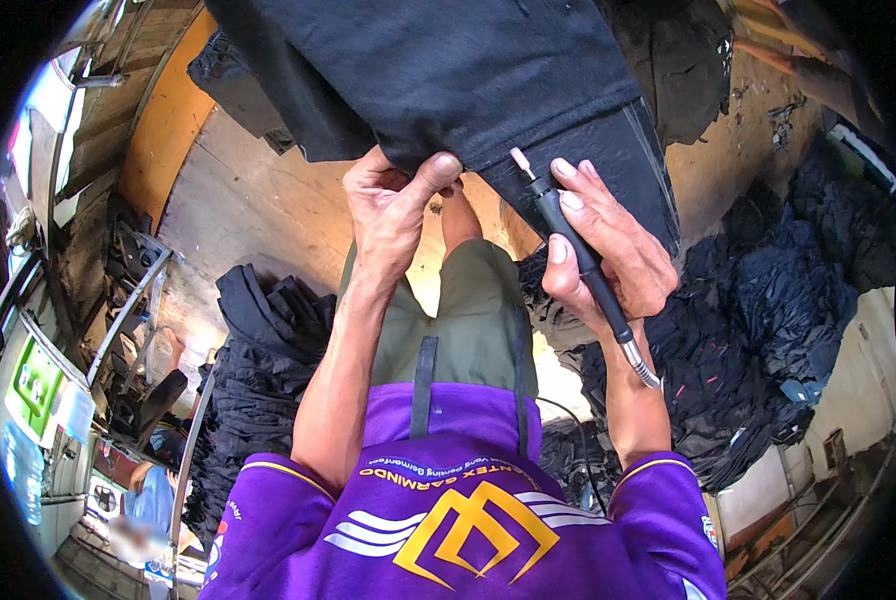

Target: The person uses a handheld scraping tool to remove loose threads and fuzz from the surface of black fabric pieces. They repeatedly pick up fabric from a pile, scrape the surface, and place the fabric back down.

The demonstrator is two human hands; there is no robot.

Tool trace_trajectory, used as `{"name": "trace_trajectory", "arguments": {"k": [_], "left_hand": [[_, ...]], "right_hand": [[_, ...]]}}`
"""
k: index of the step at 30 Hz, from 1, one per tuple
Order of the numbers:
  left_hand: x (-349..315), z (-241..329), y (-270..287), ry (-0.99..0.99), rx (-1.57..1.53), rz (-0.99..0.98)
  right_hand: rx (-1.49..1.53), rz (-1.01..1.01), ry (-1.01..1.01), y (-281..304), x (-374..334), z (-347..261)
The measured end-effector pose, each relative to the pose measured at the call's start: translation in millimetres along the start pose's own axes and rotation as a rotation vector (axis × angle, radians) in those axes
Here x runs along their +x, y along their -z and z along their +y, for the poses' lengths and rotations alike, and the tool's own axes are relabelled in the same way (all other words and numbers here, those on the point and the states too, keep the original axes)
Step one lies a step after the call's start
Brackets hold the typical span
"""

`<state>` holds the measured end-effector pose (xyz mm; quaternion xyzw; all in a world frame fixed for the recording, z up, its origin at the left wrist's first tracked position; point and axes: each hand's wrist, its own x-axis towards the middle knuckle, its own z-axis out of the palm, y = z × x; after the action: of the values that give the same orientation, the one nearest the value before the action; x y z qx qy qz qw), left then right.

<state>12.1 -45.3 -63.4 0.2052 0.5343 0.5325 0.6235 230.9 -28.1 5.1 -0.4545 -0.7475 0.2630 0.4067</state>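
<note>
Nearest, dark cloth is heaping up on both sides of the person's green shorts (398, 340), in a left heap (253, 400) and a right heap (793, 280); nothing is showing which pieces, if any, are finished. Farther out, the right hand (623, 255) is wrapping its fingers closely around a black pen-shaped tool (591, 268) with a pale pink tip. The left hand (390, 210) is pinching the near edge of a dark garment (458, 80), its fingers closing on the cloth. The garment is overlying part of the wooden surface (238, 195), whose far edge it is hiding. The tip is pointing at a cross seam, though contact is unclear; no obvious mark is showing there, so this spot is probably awaiting most of its work.
</note>
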Motion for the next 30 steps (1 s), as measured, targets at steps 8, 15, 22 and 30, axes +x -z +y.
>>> {"name": "trace_trajectory", "arguments": {"k": [8,15,22,30], "left_hand": [[-0.1,3.3,1.1,0.010,0.101,-0.012],[-0.5,2.7,0.9,0.025,0.113,0.000],[-0.4,-1.3,4.0,0.002,0.068,-0.028],[-0.7,-3.9,5.2,-0.003,0.035,-0.048]], "right_hand": [[-0.033,0.071,-0.016,-0.2,-1.0,4.5],[-0.051,0.095,-0.016,1.3,-0.7,5.0],[-0.010,0.076,-0.014,2.0,-0.3,5.6],[-0.036,0.116,-0.055,2.5,-0.6,6.5]]}}
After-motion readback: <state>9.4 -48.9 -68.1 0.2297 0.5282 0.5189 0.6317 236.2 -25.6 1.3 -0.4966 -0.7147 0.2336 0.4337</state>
